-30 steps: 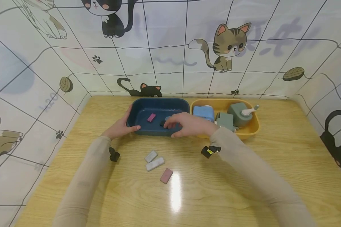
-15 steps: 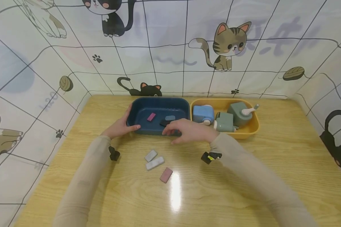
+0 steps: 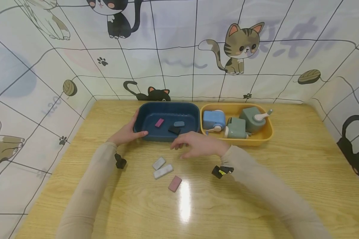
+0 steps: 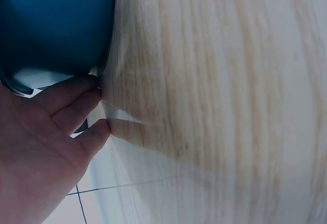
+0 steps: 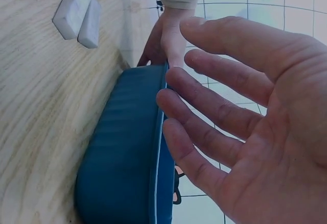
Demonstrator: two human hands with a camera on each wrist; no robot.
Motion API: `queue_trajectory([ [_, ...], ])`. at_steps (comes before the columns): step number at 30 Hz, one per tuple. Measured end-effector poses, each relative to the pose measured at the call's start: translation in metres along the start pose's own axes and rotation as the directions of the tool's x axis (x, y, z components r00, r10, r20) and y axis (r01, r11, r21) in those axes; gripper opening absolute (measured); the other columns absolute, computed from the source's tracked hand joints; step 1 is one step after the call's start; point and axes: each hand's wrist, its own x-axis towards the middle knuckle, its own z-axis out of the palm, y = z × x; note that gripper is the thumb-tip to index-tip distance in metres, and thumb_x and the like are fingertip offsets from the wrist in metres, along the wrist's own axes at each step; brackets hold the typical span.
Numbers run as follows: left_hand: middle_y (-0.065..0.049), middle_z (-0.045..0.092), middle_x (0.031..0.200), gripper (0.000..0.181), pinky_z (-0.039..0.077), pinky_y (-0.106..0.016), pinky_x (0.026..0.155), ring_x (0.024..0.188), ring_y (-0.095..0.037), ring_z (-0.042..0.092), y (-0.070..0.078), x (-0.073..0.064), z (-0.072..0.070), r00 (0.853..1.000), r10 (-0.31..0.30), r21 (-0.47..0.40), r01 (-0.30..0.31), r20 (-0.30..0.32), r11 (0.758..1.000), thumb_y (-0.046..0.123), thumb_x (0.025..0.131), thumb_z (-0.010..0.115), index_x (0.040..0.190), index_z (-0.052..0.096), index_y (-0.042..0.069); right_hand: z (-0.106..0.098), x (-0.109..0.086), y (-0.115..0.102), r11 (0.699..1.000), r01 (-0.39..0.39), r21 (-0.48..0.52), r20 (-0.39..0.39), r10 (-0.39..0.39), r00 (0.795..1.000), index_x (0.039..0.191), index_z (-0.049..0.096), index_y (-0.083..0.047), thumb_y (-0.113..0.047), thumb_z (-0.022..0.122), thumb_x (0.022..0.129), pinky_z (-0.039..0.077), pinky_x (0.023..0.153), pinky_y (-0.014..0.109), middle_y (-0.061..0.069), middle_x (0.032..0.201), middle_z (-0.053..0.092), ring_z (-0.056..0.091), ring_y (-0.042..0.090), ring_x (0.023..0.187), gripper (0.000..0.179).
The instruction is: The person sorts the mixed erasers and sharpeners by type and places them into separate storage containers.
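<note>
My left hand [image 3: 126, 132] rests against the left end of a dark blue bin [image 3: 167, 137], its thumb near the front corner. In the left wrist view, straight fingers [image 4: 76, 109] lie beside the bin wall. Just in front of the bin's right front rim, my right hand [image 3: 198, 144] hovers with loosely bent fingers and nothing in them. Inside the bin lie small eraser-like blocks: a magenta block [image 3: 159, 122], a grey-blue block [image 3: 179, 124] and a black block [image 3: 174, 129]. On the table are two white marbled blocks [image 3: 163, 171] and a pink block [image 3: 175, 184].
A yellow bin [image 3: 257, 142] stands right beside the blue one. It holds a blue bottle [image 3: 213, 119] and two grey-green bottles [image 3: 237, 128], some with pump heads. The wooden table [image 3: 242, 199] meets a cat-printed backdrop [image 3: 179, 66] behind the bins.
My right hand has drawn back from inside the blue bin toward the front, leaving the black and grey-blue blocks in view there. The left hand has stayed at the bin's left end.
</note>
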Motion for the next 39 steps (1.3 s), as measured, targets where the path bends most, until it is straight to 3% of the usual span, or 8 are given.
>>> queue_trajectory([
  [8,-0.012,-0.002,0.16,0.107,0.014,-0.056,0.112,0.143,-0.04,0.01,-0.001,0.0,0.0,1.0,0.002,-0.018,-0.002,0.003,1.0,0.048,0.087,0.068,0.152,-0.017,0.035,0.006,-0.003,0.001,1.0,0.005,0.029,0.019,-0.006,1.0,0.125,0.062,-0.005,-0.011,0.072,0.088,0.048,0.089,0.039,0.0,0.112,0.063,0.058,0.015,0.101,0.039],
  [15,-0.011,-0.002,0.16,0.107,0.014,-0.056,0.112,0.143,-0.039,0.01,-0.001,0.0,0.0,1.0,0.002,-0.011,-0.002,0.0,1.0,0.048,0.087,0.067,0.152,-0.016,0.034,0.013,-0.003,0.002,0.999,0.008,0.044,0.043,-0.01,0.999,0.127,0.061,-0.005,-0.011,0.071,0.088,0.047,0.091,0.037,0.007,0.114,0.063,0.058,0.025,0.105,0.04],
  [24,-0.011,-0.003,0.161,0.107,0.014,-0.055,0.112,0.144,-0.039,0.009,0.001,0.0,0.0,1.0,0.001,-0.004,-0.001,-0.002,1.0,0.048,0.088,0.067,0.153,-0.016,0.032,0.023,-0.003,0.007,0.996,0.014,0.084,0.051,-0.018,0.999,0.125,0.062,-0.005,-0.01,0.071,0.088,0.048,0.091,0.04,0.008,0.115,0.063,0.059,0.025,0.103,0.038],
  [39,-0.011,-0.003,0.16,0.107,0.015,-0.056,0.112,0.143,-0.04,0.011,0.0,0.0,0.0,1.0,0.004,-0.006,-0.004,-0.004,1.0,0.048,0.088,0.067,0.153,-0.016,0.033,0.039,-0.002,0.007,0.998,-0.005,0.063,0.066,0.001,0.998,0.121,0.065,-0.006,-0.009,0.072,0.085,0.048,0.089,0.036,0.006,0.11,0.065,0.06,0.022,0.101,0.037],
])
